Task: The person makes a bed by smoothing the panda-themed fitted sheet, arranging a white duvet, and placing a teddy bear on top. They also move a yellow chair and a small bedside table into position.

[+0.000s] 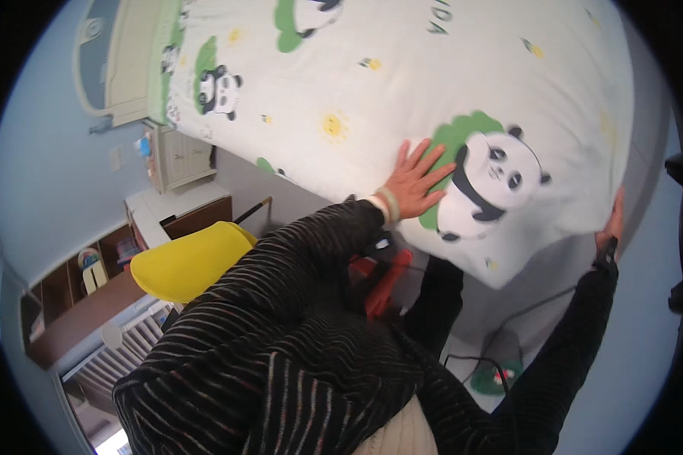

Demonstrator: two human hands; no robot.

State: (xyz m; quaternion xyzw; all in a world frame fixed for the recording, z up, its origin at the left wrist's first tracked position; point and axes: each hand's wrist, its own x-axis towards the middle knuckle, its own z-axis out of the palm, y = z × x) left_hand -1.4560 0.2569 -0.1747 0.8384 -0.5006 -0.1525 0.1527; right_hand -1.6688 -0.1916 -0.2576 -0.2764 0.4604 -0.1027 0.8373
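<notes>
A white bed sheet or cover (398,108) printed with pandas, suns and green leaves is spread over a bed. My left hand (412,179) lies flat on it, palm down with fingers apart, beside a large printed panda. A beige band circles that wrist. At the bed's right edge, my right hand (612,224) touches the side of the cover, its fingers pointing up along the edge. Part of that hand is hidden, so I cannot tell if it pinches the fabric. A corner of the cover hangs down between my two arms.
A yellow mesh chair back (193,261) stands close to my left arm. Beyond it are a pale bedside cabinet (179,156), brown shelving (79,330) and a white radiator (134,350). A red object (384,290) is near my legs. A black cable (538,301) crosses above a green slipper (489,387).
</notes>
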